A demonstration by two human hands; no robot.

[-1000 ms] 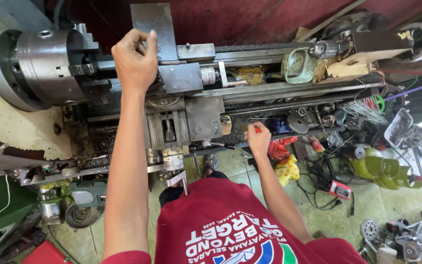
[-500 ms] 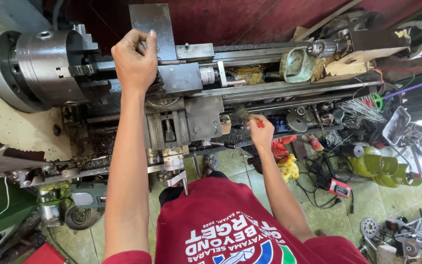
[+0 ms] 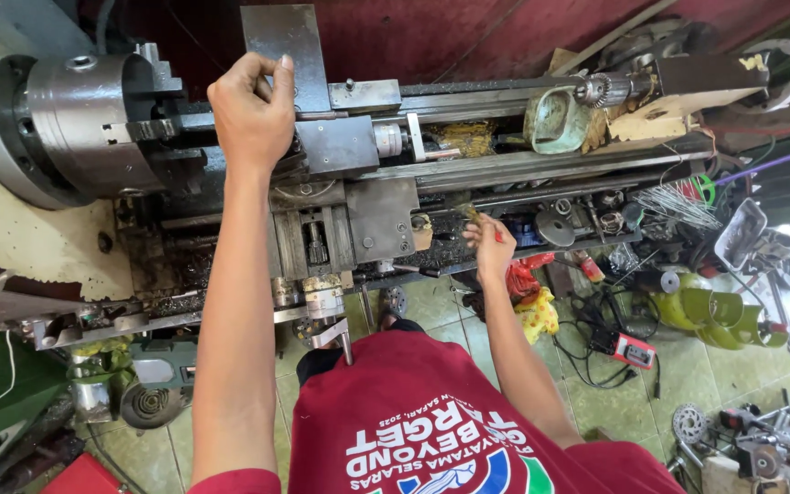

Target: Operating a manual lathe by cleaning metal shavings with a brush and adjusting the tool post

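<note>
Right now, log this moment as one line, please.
left hand: gripping lathe tool post | right hand: on lathe bed, pinching small red item | chuck: empty

The left hand (image 3: 250,110) covers whatever it grips on the grey metal lathe (image 3: 358,192), its fingers curled out of sight over the far side. The right hand (image 3: 489,245) hides most of a thin red-tipped object (image 3: 499,236) too small to identify. The round steel chuck (image 3: 84,128) is cut off at the left edge.
</note>
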